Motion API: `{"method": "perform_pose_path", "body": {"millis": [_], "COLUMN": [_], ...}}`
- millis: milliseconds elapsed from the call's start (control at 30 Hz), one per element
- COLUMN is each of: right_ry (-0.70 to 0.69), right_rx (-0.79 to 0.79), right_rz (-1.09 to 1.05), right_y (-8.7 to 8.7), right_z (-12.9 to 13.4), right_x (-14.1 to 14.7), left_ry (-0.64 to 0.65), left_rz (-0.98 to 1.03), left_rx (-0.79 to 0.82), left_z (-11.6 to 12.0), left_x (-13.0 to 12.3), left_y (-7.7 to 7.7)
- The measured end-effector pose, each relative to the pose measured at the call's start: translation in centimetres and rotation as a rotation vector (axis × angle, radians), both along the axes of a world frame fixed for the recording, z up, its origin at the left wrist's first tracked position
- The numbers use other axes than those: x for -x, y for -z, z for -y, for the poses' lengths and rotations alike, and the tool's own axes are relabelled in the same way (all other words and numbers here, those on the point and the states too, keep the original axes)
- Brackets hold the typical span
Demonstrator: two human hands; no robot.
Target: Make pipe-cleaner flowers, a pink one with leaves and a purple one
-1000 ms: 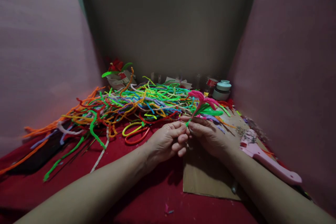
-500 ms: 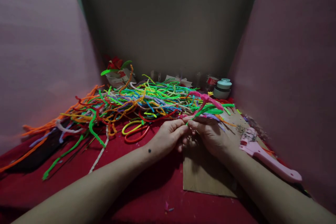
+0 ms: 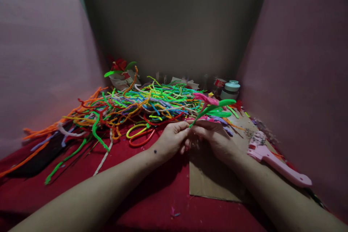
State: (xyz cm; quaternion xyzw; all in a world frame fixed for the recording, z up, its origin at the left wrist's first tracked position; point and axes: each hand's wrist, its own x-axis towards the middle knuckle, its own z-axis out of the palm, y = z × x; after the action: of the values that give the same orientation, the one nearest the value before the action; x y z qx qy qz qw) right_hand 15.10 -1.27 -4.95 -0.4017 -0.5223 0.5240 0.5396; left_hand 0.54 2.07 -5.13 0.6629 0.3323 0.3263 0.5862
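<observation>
The lower green end of the pink flower (image 3: 212, 108) is pinched by the left hand (image 3: 172, 138) and by the right hand (image 3: 220, 140); both grips are closed on it, side by side. From there the flower is leaned up and to the right, so that its petals and leaves are held in the air beyond the right thumb, clear of the cardboard (image 3: 210, 183).

The tip of the stem is covered by the fingers, and the curled fingers of the left hand are half lost in shadow. The blades of the scissors (image 3: 137, 146) are hidden by the pile of fuzzy stems (image 3: 152, 103). The jar (image 3: 232, 86) is only dimly seen, and both forearms are cut off at the picture's lower border.

Between the left forearm and the cardboard's left edge, the red-covered bench (image 3: 152, 195) is left mostly open, with a small pink scrap (image 3: 172, 211) toward its near edge. The far side is crowded by the pile, while the right edge is occupied by a pink tool (image 3: 282, 168).
</observation>
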Motion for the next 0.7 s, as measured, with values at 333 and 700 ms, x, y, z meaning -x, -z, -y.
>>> {"method": "perform_pose_path", "body": {"millis": [333,700], "right_ry": [-0.02,-0.169], "right_rx": [0.066,0.152], "right_rz": [-0.219,-0.315], "right_y": [1.6,1.3], "right_z": [-0.8,-0.9], "right_x": [-0.5,-0.7], "left_ry": [0.233,0.432], "left_rz": [0.338,0.367], "left_rx": [0.45,0.545], "left_z": [-0.5,-1.1], "left_x": [0.3,1.1], "left_y": [0.1,0.3]}}
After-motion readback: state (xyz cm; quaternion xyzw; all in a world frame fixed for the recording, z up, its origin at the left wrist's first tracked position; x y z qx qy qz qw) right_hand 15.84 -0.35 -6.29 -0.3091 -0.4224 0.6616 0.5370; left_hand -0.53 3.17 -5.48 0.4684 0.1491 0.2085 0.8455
